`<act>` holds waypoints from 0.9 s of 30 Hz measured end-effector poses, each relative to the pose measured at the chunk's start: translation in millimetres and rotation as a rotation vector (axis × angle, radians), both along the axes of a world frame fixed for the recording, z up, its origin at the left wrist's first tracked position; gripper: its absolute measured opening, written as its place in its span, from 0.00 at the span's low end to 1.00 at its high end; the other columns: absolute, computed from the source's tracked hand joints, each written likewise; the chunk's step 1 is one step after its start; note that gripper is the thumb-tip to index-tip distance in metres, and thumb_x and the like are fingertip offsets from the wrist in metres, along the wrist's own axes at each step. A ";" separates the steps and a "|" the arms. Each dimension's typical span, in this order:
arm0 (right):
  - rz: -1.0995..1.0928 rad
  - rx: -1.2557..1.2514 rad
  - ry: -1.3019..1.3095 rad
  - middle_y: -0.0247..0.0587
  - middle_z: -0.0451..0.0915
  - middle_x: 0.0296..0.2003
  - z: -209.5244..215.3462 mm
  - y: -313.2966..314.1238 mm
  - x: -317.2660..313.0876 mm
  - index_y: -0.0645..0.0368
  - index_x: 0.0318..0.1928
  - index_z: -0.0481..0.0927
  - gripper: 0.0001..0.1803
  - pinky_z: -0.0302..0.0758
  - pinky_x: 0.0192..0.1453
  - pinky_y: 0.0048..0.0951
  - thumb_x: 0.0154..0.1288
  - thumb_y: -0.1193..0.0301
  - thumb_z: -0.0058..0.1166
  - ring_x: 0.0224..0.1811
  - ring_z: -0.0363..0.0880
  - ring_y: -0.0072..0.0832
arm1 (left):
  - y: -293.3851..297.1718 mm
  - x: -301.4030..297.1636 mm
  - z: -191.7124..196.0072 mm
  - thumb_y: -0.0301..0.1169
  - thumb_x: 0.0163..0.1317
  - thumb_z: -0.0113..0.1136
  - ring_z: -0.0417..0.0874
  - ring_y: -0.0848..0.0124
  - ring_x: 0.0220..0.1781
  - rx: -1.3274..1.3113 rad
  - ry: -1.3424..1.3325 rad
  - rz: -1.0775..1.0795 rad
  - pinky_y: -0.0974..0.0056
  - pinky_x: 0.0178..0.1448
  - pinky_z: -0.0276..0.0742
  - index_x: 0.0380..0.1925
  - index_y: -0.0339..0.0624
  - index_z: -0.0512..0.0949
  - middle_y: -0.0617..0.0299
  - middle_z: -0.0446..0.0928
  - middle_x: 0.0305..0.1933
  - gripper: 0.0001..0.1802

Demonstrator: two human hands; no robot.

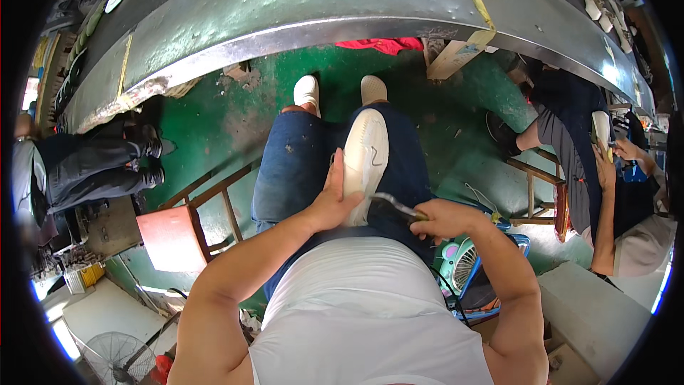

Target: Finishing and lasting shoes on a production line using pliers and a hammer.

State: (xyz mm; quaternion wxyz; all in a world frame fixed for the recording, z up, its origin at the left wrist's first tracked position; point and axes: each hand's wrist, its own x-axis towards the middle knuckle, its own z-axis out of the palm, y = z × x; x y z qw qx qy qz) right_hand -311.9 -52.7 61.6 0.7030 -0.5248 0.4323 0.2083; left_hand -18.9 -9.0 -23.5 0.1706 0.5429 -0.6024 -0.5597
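A cream-coloured shoe rests on my thighs, its rounded end pointing away from me. A dark curved mark shows on its upper side. My left hand is closed around the shoe's left side, with the thumb lying across it near its closer end. In my right hand is a hand tool with a curved, shiny metal head. The head is beside the closer end of the shoe, on its right; I cannot tell whether they touch. My fist hides most of the handle.
A long metal-covered bench curves across the front. A red-topped stool stands left, a green fan by my right hip. At right a seated person holds another pale shoe; another person's legs extend from the left.
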 end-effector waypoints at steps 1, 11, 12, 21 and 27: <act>0.008 0.004 -0.001 0.43 0.83 0.30 12.4 -6.0 2.7 0.64 0.39 0.78 0.21 0.79 0.33 0.34 0.73 0.55 0.54 0.28 0.83 0.29 | -5.3 -1.4 6.3 0.35 0.65 0.63 0.43 0.48 0.82 0.042 -0.008 0.021 0.58 0.80 0.48 0.76 0.45 0.19 0.35 0.36 0.80 0.62; 0.034 -0.766 0.030 0.61 0.82 0.38 -4.4 11.4 53.2 0.66 0.40 0.75 0.22 0.76 0.47 0.53 0.74 0.55 0.49 0.42 0.81 0.59 | -21.1 5.4 24.4 0.34 0.60 0.69 0.44 0.50 0.83 0.159 0.113 0.002 0.58 0.81 0.47 0.75 0.41 0.19 0.38 0.40 0.81 0.67; -0.039 -0.815 -0.022 0.58 0.83 0.36 -9.2 12.1 45.3 0.66 0.40 0.74 0.21 0.78 0.44 0.49 0.76 0.56 0.48 0.39 0.83 0.54 | -24.9 6.7 28.0 0.34 0.60 0.69 0.44 0.50 0.83 0.143 0.112 0.003 0.58 0.81 0.47 0.75 0.41 0.19 0.38 0.40 0.81 0.67; -0.613 -0.582 -0.128 0.50 0.83 0.28 -45.2 41.6 13.6 0.66 0.39 0.75 0.18 0.79 0.39 0.38 0.77 0.60 0.46 0.33 0.85 0.44 | -61.7 16.2 147.9 0.44 0.68 0.61 0.75 0.49 0.67 0.355 1.446 0.406 0.31 0.63 0.75 0.77 0.50 0.51 0.49 0.64 0.74 0.43; 0.125 -1.105 0.078 0.48 0.82 0.32 8.1 39.0 36.3 0.60 0.38 0.80 0.21 0.81 0.38 0.43 0.66 0.51 0.59 0.35 0.84 0.46 | -145.7 25.8 164.6 0.64 0.71 0.41 0.82 0.51 0.58 0.225 1.090 0.364 0.47 0.54 0.85 0.71 0.45 0.64 0.48 0.75 0.63 0.41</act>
